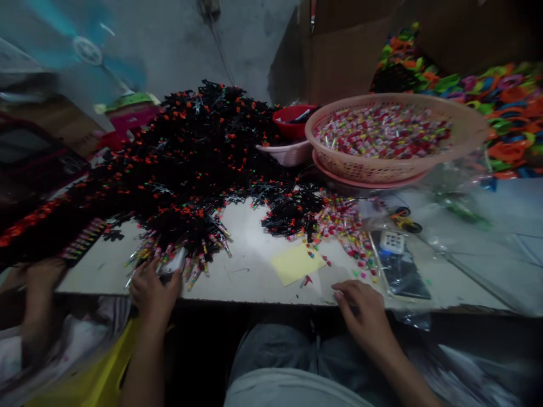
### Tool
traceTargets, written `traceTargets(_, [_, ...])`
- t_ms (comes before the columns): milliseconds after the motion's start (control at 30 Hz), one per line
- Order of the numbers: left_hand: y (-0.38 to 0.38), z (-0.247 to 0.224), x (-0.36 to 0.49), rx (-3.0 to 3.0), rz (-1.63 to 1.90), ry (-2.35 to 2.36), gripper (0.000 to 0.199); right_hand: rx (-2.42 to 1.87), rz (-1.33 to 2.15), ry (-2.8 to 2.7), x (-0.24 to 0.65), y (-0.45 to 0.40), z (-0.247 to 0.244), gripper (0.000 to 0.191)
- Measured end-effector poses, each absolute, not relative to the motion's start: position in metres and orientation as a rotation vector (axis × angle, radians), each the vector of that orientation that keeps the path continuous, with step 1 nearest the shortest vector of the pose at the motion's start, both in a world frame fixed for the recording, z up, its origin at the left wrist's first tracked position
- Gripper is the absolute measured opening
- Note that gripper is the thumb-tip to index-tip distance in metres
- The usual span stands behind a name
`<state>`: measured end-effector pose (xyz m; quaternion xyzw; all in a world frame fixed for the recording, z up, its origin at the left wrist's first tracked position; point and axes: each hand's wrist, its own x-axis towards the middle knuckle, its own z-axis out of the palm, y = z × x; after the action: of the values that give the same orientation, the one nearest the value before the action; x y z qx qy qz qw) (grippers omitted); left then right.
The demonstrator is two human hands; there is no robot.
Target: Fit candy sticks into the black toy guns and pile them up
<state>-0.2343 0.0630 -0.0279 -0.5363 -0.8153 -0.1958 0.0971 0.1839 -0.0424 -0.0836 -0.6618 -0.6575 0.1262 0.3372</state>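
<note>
My left hand (153,294) is at the table's front edge, fingers and thumb curled around the near end of a small white box-shaped thing (173,262). Its exact kind is hard to make out. Right beside it lie black toy pieces with candy-coloured tubes (199,263). My right hand (362,308) rests at the front edge with nothing visible in it, thumb and fingers apart. Nearest to it are a yellow paper (294,264), a tiny red piece (306,281) and scattered small colourful bits (356,243).
A large heap of black and orange toy pieces (203,147) covers the left and back. A pink basket (382,167) of small wrapped pieces stands behind a bagged black item (401,271). Another person's hands (42,277) are at far left, near a blue fan (87,51).
</note>
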Motion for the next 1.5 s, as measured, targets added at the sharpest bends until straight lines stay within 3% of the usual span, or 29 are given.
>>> traceTargets(200, [0.059,-0.023,-0.207,-1.569,-0.675,-2.276,0.059,-1.748,0.236,-1.775,0.177,-0.036,-0.079,0.020])
traceTargets(367, [0.084,-0.025,-0.127,-2.253,-0.697,-1.923,0.048,-1.736,0.116,-1.943,0.160,-0.020,-0.074,0.028])
traceTargets(533, [0.144,-0.040,-0.047,-2.784,-0.641,-1.610,0.050,-2.100,-0.102,-1.715,0.183,0.013,-0.064,0.033])
traceTargets(700, [0.168,-0.046,-0.022,-2.781,-0.565,-1.629,0.043,-2.335,-0.030,-1.678,0.215,0.035,-0.056,0.022])
traceTargets(1000, [0.149,-0.041,-0.066,-2.720,-1.192,-1.953,0.032,-2.292,-0.061,-1.681,0.216,0.055,-0.062,0.018])
traceTargets(1133, [0.121,-0.041,-0.067,-2.686,-1.126,-2.120,0.037,-2.064,0.119,-1.595,0.214,0.047,-0.060,0.013])
traceTargets(1333, [0.101,-0.050,-0.055,-2.657,-0.631,-2.111,0.042,-1.542,0.614,-1.366,0.189,0.015,-0.060,0.019])
traceTargets(1500, [0.096,-0.042,-0.063,-2.590,-0.325,-2.120,0.039,-1.367,0.955,-1.097,0.172,-0.007,-0.064,0.026])
